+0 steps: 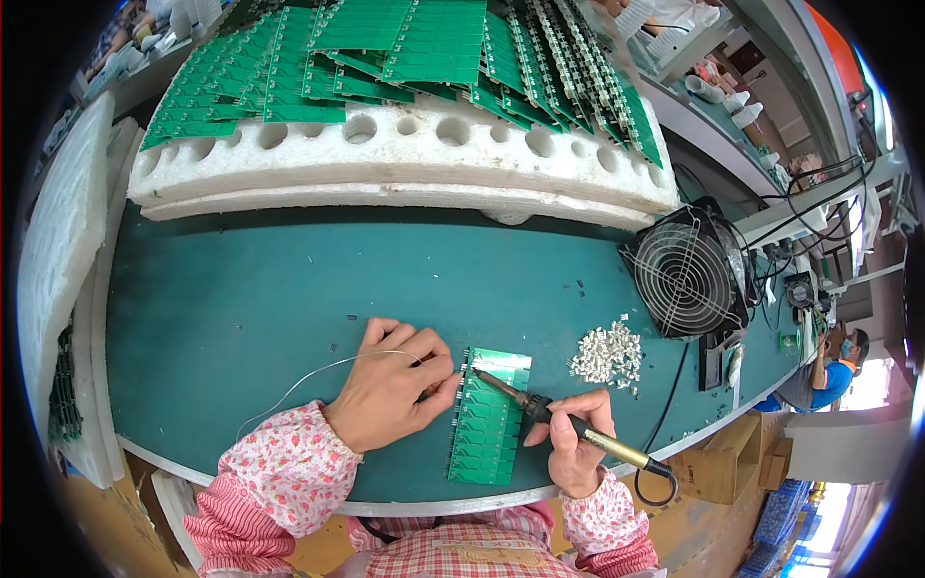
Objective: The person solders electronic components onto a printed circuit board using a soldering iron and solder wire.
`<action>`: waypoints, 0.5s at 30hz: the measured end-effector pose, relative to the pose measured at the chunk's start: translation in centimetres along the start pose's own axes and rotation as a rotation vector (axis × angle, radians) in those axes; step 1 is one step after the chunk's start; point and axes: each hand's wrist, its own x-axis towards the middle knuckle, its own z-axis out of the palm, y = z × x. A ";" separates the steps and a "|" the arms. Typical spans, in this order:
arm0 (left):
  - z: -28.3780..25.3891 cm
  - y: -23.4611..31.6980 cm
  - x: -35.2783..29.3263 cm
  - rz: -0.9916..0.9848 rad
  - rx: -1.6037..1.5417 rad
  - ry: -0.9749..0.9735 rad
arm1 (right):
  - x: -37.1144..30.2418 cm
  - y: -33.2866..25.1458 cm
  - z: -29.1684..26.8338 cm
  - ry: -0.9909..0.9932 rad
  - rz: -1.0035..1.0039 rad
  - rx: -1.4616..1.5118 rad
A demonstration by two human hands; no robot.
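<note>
Presently grips a soldering iron (538, 408) in the right hand (576, 464) near five o'clock, with thumb and fingers closed round the dark section, leaving the gold rear end jutting toward four o'clock. Aims the tip toward ten o'clock, at the upper part of a green circuit board (489, 453); too fine to tell touching from hovering. Has that board lying flat on the green table (289, 279), just off six o'clock, between both hands. Holds a thin wire (342, 361) in the left hand (390, 390), at seven o'clock, with the fingers curled narrow just beside the board's ten o'clock edge. Has the wire bowing out toward eight o'clock, near a floral sleeve cover (294, 458). Has a heap of small white parts (605, 356) at four o'clock, apart from the board. Has a dark fan (682, 279) with a round wire guard at three o'clock. Faces, toward twelve o'clock, a white foam block (405, 166) with round holes along the front, bearing overlapping green boards (434, 43). Has white foam panels (58, 250) standing upright at nine o'clock. Shares the room, farther off between three and four o'clock, with a co-worker (833, 378) in a blue top.
</note>
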 end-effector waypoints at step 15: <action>0.0 -0.1 0.0 -0.021 -0.021 -0.005 | -0.2 0.0 -0.1 0.001 0.011 -0.023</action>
